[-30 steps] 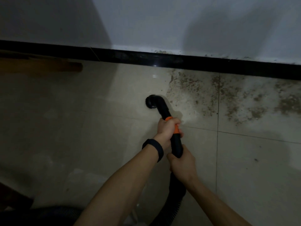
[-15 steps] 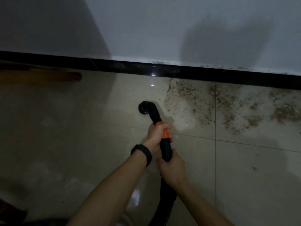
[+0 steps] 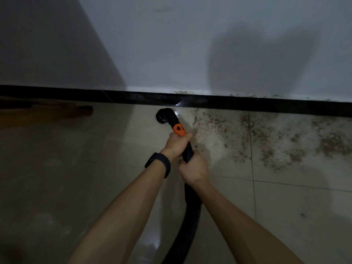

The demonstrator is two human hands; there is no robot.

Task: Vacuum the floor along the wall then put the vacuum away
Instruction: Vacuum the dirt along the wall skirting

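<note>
Both hands on the wand (image 3: 187,149): left hand (image 3: 176,144) is wrapped around it just below the orange collar (image 3: 179,129), and right hand (image 3: 194,168) grips the black tube right behind, nearer to us. Neither hand is free. There's a black wristband (image 3: 159,164) on the left wrist. Ahead of the left hand the wand bends into the nozzle (image 3: 164,116), mouth down at the floor (image 3: 85,187), just short of the baseboard (image 3: 247,105) under the wall (image 3: 171,44); we can't tell if it touches the baseboard. Behind the right hand the ribbed hose (image 3: 190,216) runs back toward us and out of frame. The vacuum body is not in view. Brown dirt (image 3: 276,141) shows only to the right of the hands, scattered along the baseboard and crossing a tile joint (image 3: 251,149), with specks on the baseboard's top edge too. Our read: vacuuming is partway. The whole dirty stretch to the right is left to do, and the put-away hasn't started. Count: two hands, one wand, one nozzle, one collar, one hose, one wristband, one baseboard run, one broad dirt patch, and one blurry brown object (image 3: 47,114) far left by the baseboard, which we can't identify.
</note>
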